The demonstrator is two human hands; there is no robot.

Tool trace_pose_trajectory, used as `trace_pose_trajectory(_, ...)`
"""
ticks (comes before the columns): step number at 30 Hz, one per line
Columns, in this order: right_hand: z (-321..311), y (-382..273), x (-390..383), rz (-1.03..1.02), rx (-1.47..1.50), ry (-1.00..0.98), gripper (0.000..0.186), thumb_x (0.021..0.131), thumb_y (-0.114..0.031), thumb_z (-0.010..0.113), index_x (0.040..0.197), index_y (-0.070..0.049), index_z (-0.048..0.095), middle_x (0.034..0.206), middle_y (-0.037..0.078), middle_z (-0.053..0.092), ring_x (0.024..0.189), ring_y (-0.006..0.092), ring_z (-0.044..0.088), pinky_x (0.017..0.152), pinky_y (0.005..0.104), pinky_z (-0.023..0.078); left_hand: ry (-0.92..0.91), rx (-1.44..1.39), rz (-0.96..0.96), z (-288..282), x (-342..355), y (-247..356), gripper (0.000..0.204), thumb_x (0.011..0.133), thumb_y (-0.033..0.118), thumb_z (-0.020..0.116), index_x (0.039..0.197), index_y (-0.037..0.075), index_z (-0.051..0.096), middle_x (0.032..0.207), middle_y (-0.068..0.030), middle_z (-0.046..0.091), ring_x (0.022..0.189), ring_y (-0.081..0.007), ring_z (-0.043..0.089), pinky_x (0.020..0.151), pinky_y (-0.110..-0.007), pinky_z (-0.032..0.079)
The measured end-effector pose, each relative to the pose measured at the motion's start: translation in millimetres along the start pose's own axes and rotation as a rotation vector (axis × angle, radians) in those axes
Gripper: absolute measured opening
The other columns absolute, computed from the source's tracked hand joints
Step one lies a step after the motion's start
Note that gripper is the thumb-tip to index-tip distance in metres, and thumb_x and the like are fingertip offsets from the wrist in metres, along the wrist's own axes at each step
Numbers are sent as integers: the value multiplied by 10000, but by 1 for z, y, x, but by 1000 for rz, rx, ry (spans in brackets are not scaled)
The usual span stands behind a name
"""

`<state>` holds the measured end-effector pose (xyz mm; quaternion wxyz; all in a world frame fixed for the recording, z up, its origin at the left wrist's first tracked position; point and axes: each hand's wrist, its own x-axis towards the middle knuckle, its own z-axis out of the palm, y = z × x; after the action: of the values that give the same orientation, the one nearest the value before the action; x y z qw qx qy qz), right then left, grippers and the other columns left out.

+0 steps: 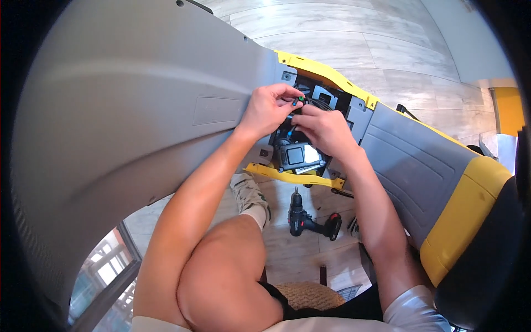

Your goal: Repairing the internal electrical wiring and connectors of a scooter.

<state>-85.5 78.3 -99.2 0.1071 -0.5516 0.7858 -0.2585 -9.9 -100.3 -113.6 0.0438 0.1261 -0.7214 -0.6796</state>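
Observation:
Above an open compartment in a grey and yellow vehicle body, my hands work close together on wiring. My left hand (266,110) pinches a small cable connector (301,99) with a green part, between thumb and forefinger. Beside it, my right hand (325,130) has its fingers curled on the black cables (319,103); its fingertips are partly hidden. A cable with a blue connector (289,134) hangs below the fingers. Lower in the compartment sits a dark grey boxy unit (296,156) with a square panel on top.
Yellow trim strips (326,74) edge the opening. A large grey body panel (138,83) rises on the left, a ribbed grey panel (412,160) and yellow-black seat part lie right. A black cordless drill (303,217) lies on the wood-look floor (298,252) by my shoe (249,193).

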Motion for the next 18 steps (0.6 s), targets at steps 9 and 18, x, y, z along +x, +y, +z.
trace_pose_trajectory(9,5,16,-14,267,757,387,171,888,67,622,1034,4,684,1007,95,631,855,169,662,742,271,545,29,148,302,3,-3,-2,208,892,-5,697,1095,7,737,1031,-114,734,919,-154,689,823,-264,543)
trace_pose_trajectory(18,2,18,-14,222,673,367,180,873,61,647,1037,1,691,984,99,640,873,194,653,765,282,528,-11,240,380,0,-3,0,222,866,-21,698,1081,15,741,993,-127,727,912,-190,679,819,-287,535)
